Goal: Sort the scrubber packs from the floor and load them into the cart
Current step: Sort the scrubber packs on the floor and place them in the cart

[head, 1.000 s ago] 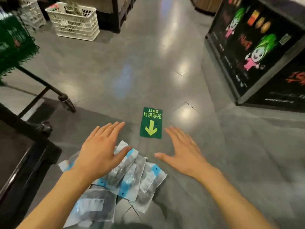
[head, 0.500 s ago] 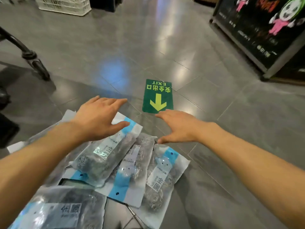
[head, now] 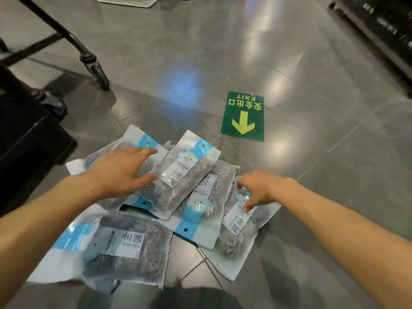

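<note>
At far left I see the black tubular frame and caster wheel of the cart point(head: 93, 68); its basket is out of view, so I can't say what it holds. Just right of it, on the grey tiled floor point(head: 334, 197), lies the loose, overlapping heap of clear plastic scrubber packs with blue-and-white header strips point(head: 178, 179), each showing coils of grey metal wool inside.

My left hand point(head: 120, 172) lies flat with fingers spread on the far-left packs, thumb against the edge of the top pack; it presses rather than grips. The nearest pack point(head: 124, 244) sits closest to me, label sideways.

I judge these light and springy: soft film over compressible wire balls, slick enough that stacked ones will slide off each other. The flat white header with its punched hang-hole looks like the firmest place to pinch; squeezing the belly should only flatten the wool.

The white labels carry the large characters "金属"; smaller print above them is too blurred for me to read.

My right hand point(head: 256, 188) reaches down onto the rightmost pack point(head: 238, 224), fingers bent downward, fingertips touching its label, not yet closed round it as far as I can tell.

Further right, a green floor sticker point(head: 243, 117) reads "EXIT" and "安全出口", upside down to me, with a yellow arrow.
</note>
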The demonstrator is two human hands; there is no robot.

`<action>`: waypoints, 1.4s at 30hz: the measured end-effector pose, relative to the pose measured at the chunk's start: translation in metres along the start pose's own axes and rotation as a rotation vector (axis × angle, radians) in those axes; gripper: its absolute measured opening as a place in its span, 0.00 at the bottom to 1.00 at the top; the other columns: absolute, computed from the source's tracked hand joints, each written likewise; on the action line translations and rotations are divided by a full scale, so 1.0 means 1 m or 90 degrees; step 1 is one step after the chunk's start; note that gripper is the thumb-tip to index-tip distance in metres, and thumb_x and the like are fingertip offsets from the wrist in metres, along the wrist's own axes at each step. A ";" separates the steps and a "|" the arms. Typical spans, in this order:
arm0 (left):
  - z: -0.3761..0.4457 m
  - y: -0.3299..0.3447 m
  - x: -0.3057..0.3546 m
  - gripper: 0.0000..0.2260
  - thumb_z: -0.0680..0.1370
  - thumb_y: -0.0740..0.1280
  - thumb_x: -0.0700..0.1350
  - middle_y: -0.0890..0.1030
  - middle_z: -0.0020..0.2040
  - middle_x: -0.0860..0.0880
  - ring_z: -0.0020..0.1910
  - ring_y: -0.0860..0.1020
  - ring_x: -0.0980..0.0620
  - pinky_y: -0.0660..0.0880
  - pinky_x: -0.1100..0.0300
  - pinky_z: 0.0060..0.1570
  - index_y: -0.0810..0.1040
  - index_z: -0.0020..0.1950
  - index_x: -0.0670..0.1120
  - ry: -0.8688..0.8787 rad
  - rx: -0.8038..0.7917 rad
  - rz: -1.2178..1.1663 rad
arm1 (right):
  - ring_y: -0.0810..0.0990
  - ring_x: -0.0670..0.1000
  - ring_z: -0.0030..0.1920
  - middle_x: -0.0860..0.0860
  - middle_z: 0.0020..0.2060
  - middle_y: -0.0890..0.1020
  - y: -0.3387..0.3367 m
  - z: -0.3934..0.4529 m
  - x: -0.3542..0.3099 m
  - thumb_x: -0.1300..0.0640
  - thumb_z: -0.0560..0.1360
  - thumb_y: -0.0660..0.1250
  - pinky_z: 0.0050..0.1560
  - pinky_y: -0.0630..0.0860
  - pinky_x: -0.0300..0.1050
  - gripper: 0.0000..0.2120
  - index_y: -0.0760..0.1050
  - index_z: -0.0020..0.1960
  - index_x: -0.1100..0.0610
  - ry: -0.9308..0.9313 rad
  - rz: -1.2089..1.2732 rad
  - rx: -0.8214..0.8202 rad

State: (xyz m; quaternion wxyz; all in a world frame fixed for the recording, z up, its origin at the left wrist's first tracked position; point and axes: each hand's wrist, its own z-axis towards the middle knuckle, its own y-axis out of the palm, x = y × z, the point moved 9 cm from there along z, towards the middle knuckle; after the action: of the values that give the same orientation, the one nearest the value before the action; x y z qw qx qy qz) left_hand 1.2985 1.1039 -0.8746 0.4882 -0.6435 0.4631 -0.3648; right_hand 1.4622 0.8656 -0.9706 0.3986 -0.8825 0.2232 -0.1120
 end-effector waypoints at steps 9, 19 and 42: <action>-0.010 0.044 -0.011 0.32 0.79 0.62 0.65 0.73 0.75 0.49 0.70 0.75 0.47 0.72 0.47 0.70 0.60 0.80 0.55 0.002 -0.088 -0.024 | 0.69 0.55 0.71 0.48 0.73 0.71 0.033 0.027 -0.030 0.25 0.61 0.73 0.74 0.65 0.52 0.54 0.63 0.78 0.52 -0.093 -0.119 0.023; -0.025 0.093 -0.013 0.34 0.73 0.65 0.72 0.75 0.70 0.52 0.66 0.76 0.50 0.75 0.51 0.63 0.66 0.73 0.56 0.048 -0.242 0.070 | 0.70 0.56 0.69 0.53 0.69 0.71 0.072 0.000 -0.023 0.24 0.63 0.71 0.70 0.66 0.57 0.48 0.67 0.75 0.49 -0.018 -0.091 -0.105; -0.037 0.103 0.002 0.23 0.65 0.83 0.51 0.84 0.52 0.56 0.50 0.82 0.55 0.78 0.59 0.54 0.76 0.55 0.55 -0.005 -0.379 -0.207 | 0.87 0.58 0.52 0.55 0.53 0.87 0.003 -0.056 -0.031 0.66 0.70 0.79 0.57 0.83 0.60 0.24 0.74 0.63 0.61 -0.067 0.606 -0.120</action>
State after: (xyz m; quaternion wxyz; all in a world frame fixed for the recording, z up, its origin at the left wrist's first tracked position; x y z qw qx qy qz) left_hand 1.2398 1.0815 -0.9647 0.2160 -0.8246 0.4389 -0.2840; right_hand 1.4135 0.8419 -0.9371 0.3344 -0.7190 0.5909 0.1482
